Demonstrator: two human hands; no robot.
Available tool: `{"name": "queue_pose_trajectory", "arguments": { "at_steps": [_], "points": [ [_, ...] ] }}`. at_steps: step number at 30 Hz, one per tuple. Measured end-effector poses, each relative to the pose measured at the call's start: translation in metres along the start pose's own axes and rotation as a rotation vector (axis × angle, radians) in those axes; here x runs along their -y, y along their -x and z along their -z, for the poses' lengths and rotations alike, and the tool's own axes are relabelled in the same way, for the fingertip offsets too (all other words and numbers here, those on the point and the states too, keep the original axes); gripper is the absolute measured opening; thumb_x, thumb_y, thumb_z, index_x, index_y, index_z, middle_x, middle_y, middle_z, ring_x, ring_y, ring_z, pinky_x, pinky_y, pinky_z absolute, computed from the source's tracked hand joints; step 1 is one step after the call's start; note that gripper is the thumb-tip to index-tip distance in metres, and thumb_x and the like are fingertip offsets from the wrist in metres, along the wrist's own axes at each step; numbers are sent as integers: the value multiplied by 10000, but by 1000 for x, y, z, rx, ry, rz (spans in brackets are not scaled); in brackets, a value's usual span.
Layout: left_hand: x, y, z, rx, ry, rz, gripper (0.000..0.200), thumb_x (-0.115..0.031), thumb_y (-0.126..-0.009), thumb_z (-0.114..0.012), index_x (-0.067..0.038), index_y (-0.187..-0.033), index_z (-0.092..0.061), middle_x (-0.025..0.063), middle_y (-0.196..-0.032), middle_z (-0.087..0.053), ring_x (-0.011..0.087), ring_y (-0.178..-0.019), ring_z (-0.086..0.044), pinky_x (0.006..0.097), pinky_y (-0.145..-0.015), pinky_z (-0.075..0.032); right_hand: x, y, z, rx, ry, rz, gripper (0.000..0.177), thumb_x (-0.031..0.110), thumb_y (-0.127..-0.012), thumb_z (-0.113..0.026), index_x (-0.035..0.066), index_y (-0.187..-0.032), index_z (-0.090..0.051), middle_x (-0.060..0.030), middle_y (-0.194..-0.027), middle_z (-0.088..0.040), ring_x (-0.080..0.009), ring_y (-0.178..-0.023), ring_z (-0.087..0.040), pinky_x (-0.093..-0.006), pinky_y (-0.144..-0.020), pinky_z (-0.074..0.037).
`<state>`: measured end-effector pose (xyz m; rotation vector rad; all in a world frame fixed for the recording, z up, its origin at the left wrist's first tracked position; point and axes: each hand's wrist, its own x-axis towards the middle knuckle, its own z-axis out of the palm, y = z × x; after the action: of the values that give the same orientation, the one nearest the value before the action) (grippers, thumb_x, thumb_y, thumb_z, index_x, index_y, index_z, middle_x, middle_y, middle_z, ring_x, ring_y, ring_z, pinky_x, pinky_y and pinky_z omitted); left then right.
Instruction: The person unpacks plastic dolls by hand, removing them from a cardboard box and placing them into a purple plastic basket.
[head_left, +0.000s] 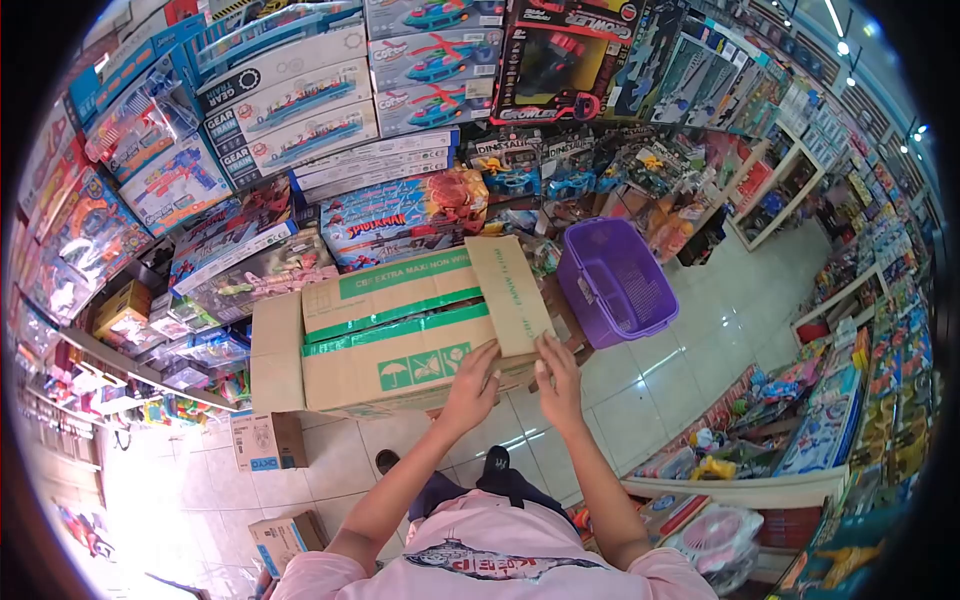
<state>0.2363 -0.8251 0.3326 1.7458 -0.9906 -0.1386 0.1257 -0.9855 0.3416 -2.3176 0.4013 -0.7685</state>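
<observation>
A large cardboard box (410,300) with green print stands in front of me, green tape (400,328) along its top seam. At the box's right end an end flap (510,300) lies raised over the top. My left hand (473,387) touches the near side of the box by the flap's lower left corner, fingers stretched out and thumb apart. At the flap's lower right corner is my right hand (558,380), its fingertips against the edge and its thumb apart. Neither palm shows anything held.
A purple plastic basket (620,285) stands right of the box. Stacked toy boxes (310,110) rise behind it. Two smaller cartons, one brown carton (268,442) and another carton (285,540), sit on the tiled floor (350,440) at left. Toy-filled shelves (780,480) line the right.
</observation>
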Motion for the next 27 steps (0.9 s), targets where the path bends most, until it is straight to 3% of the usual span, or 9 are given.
{"name": "queue_pose_trajectory", "arguments": {
  "at_steps": [7,10,12,16,19,21,22,24,27],
  "points": [
    [-31,-24,-46,28,16,-112,629,-18,-875,-587,35,-1467,-381,221,-1537,-353,392,-1381,-392,410,-1147,-320,-12,-10,29,43,-290,-24,444,260,-988,-575,-26,-1328,-564,-230,-1401,-524,-372,-1317,-487,-452,-1093,-371],
    [-52,-49,-49,157,-56,-151,675,-71,-886,-595,-18,-1511,-346,188,-1578,-315,386,-1414,-353,422,-1164,-290,-36,-15,24,3,-425,-130,374,231,-1000,-582,-41,-1257,-587,-196,-1285,-600,-300,-1185,-590,-388,-1027,-442],
    [-62,-59,-54,226,-98,-148,682,-107,-899,-589,-64,-1533,-341,168,-1591,-309,380,-1434,-329,438,-1175,-268,-56,-22,19,-105,-701,-314,392,321,-1031,-546,-39,-1178,-595,-91,-1035,-670,-150,-954,-645,-292,-861,-502],
    [-53,-62,-69,298,-395,-91,623,-221,-946,-544,-159,-1538,-360,86,-1602,-317,339,-1441,-332,472,-1169,-269,-76,-16,17,-76,-818,-400,384,306,-1028,-559,-42,-1189,-571,-60,-964,-675,-142,-881,-652,-311,-876,-498],
    [-48,-60,-75,311,-536,-100,573,-242,-965,-518,-191,-1523,-392,69,-1596,-330,317,-1444,-336,479,-1163,-278,-78,-11,21,-62,-827,-465,431,257,-1007,-593,-41,-1304,-501,-114,-1105,-641,-197,-972,-639,-357,-946,-473],
    [-48,-58,-78,307,-577,-113,549,-242,-972,-508,-196,-1511,-411,68,-1592,-337,310,-1444,-338,479,-1162,-282,-74,-12,22,-369,-254,-218,567,190,-954,-632,-29,-1423,-403,-209,-1345,-514,-317,-1238,-529,-422,-1066,-392],
    [-49,-56,-80,282,-568,-107,529,-225,-976,-496,-192,-1499,-427,71,-1586,-346,311,-1443,-339,479,-1162,-285,-64,-13,30,-366,-254,-219,567,190,-953,-632,-29,-1423,-403,-209,-1345,-514,-317,-1238,-529,-422,-1066,-392],
    [-46,-56,-83,257,-560,-102,510,-208,-979,-484,-189,-1488,-443,74,-1580,-355,311,-1442,-340,480,-1161,-288,-48,-16,44,-378,23,-182,773,59,-827,-684,-36,-1487,-292,-261,-1531,-273,-404,-1411,-310,-514,-1151,-276],
    [-38,-53,-84,249,-559,-116,533,-158,-952,-504,-146,-1481,-441,93,-1573,-360,317,-1437,-350,475,-1165,-296,-53,-7,46,-129,280,-100,750,59,-844,-657,-30,-1495,-298,-251,-1555,-271,-408,-1461,-237,-516,-1176,-229]
  ]
}}
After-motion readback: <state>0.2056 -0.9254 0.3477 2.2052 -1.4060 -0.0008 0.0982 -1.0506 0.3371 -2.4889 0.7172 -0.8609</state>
